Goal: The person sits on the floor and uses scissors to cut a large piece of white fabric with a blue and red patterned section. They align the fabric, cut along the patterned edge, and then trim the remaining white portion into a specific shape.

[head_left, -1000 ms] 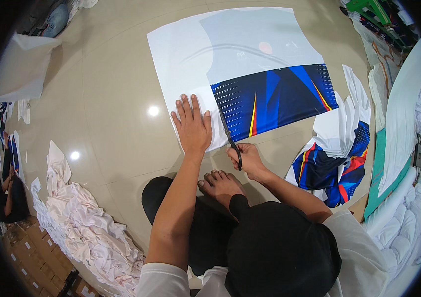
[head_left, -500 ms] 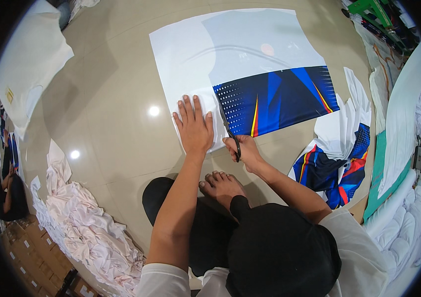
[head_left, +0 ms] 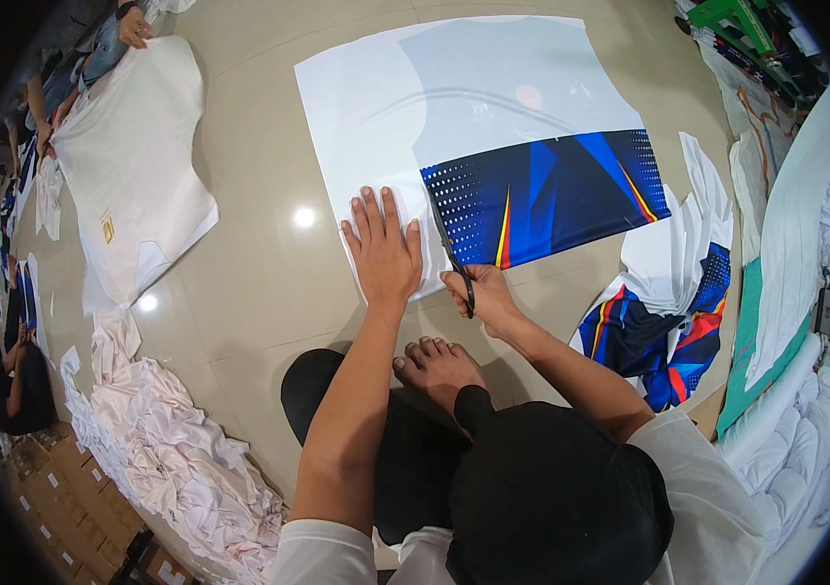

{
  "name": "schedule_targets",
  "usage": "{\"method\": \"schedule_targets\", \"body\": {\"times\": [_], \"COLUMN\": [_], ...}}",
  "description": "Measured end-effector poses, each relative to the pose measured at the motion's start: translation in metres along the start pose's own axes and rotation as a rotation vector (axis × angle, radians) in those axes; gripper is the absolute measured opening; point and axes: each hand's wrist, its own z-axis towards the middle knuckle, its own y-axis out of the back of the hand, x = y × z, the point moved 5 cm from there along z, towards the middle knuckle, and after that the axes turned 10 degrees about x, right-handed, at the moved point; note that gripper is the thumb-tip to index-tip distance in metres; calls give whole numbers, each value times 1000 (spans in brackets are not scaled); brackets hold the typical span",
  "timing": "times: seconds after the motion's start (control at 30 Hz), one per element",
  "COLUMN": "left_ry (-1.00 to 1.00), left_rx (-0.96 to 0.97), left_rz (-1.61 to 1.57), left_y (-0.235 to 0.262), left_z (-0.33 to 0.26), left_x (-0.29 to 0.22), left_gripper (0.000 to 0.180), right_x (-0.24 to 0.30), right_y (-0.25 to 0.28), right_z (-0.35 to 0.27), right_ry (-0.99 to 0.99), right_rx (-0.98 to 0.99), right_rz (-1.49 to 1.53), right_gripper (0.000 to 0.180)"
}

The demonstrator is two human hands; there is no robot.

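Note:
A large sheet of fabric [head_left: 361, 117] lies on the tiled floor, white at the left and top, with a dark blue printed panel [head_left: 541, 200] at its lower right. My left hand [head_left: 383, 249] rests flat on the white part with its fingers spread. Black scissors [head_left: 464, 283] are gripped in my right hand [head_left: 486, 295] at the near edge of the cloth. Their blades run along the border between the white part and the dotted print; how far the blades are apart is hard to see.
Crumpled printed cloth pieces [head_left: 663, 322] lie at the right. A pinkish-white fabric heap [head_left: 176, 458] spreads at the lower left. Further up, a co-worker's hand [head_left: 135, 27] holds a cream fabric piece [head_left: 142, 146]. White fabric rolls [head_left: 790, 448] line the right side. My bare foot [head_left: 439, 369] is near the scissors.
The co-worker's cream fabric piece has swung right and down toward the pinkish heap, and that person's hands have come into view. My hands and the scissors look almost unmoved.

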Motion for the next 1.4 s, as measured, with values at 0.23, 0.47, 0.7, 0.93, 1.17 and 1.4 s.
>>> {"method": "schedule_targets", "body": {"times": [0.23,0.47,0.7,0.93,1.17,1.4], "left_ry": [0,0,3,-6,-5,-8], "left_rx": [5,4,9,-7,-7,-20], "left_rz": [8,2,-10,-15,-13,-17], "left_y": [0,1,1,1,1,1], "left_z": [0,-1,0,0,0,-1], "left_x": [0,-1,0,-1,0,-1], "left_gripper": [68,68,68,68,68,67], "right_x": [0,8,13,15,19,17], "right_y": [1,-3,-4,-3,-3,-2], "right_z": [0,9,21,21,19,21], "right_ry": [-11,-15,-5,-1,-19,-41], "right_rx": [3,6,-17,-9,0,4], "right_rz": [-11,-14,-17,4,-12,-41], "right_gripper": [30,34,33,29,28,27]}}
